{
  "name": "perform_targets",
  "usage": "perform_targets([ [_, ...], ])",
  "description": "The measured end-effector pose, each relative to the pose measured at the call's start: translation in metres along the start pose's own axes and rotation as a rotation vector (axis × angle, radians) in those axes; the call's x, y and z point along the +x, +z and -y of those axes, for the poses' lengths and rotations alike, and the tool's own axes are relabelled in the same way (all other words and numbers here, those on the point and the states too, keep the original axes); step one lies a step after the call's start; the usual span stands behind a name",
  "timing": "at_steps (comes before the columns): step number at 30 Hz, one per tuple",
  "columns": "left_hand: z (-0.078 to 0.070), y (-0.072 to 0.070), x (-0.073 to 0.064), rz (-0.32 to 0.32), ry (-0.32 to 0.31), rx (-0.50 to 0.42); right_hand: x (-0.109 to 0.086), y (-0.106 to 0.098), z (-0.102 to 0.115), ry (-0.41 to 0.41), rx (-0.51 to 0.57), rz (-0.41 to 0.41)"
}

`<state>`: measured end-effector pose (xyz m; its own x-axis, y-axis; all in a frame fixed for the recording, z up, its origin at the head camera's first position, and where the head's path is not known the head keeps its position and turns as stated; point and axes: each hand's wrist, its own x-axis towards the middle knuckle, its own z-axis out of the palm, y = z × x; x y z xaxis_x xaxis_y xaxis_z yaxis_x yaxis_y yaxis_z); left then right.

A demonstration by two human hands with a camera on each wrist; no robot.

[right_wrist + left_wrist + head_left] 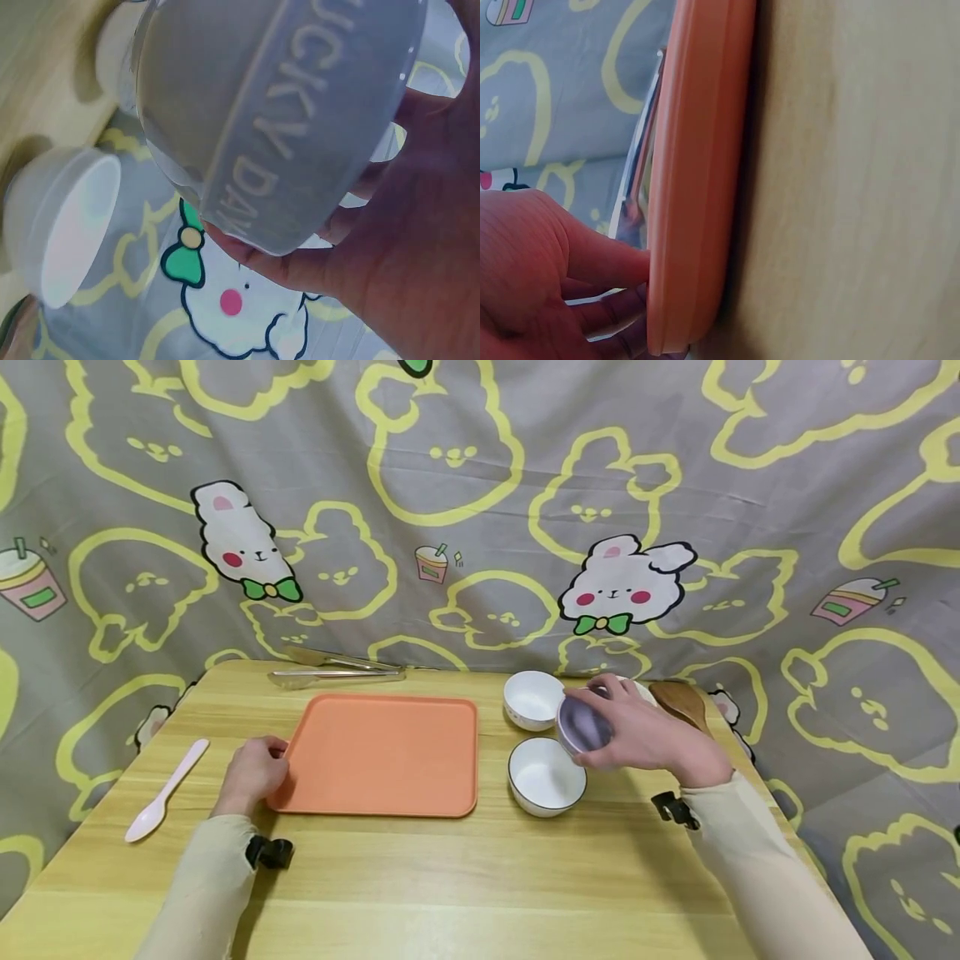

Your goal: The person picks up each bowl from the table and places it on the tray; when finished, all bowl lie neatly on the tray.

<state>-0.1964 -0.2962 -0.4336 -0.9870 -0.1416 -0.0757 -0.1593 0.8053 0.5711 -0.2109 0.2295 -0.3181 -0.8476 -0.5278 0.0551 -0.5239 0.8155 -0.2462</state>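
In the head view my right hand (637, 731) grips a lavender bowl (583, 725), held tilted above the table beside two white bowls. Raised letters run across the side of the lavender bowl (262, 127) in the right wrist view. One white bowl (531, 703) stands at the back; a dark-rimmed white bowl (547, 785) stands nearer. At the left, my left hand (251, 777) holds the left edge of an orange tray (382, 756). The thumb meets the tray's side (697, 172) in the left wrist view, and its other fingers are partly hidden by the tray.
A pale pink spoon (167, 792) lies left of the left hand. Metal tongs (337, 677) lie behind the tray. Another white bowl (641, 693) is partly hidden behind the right hand, with a brown wooden utensil (681, 703) beside it. A patterned cloth (480, 527) hangs behind the table.
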Motion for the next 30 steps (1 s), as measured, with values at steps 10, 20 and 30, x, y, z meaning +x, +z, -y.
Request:
perform_targets([
  [10,0.002,0.001,0.002,0.002,0.002,-0.02,0.026,0.0,0.012,-0.031,0.046,0.037],
  [20,0.007,0.0,0.003,0.009,0.011,-0.023,0.045,0.004,0.021,-0.037,0.045,0.073],
  [30,0.004,-0.002,0.003,0.022,0.008,-0.035,0.064,0.009,0.03,-0.07,0.047,0.1],
])
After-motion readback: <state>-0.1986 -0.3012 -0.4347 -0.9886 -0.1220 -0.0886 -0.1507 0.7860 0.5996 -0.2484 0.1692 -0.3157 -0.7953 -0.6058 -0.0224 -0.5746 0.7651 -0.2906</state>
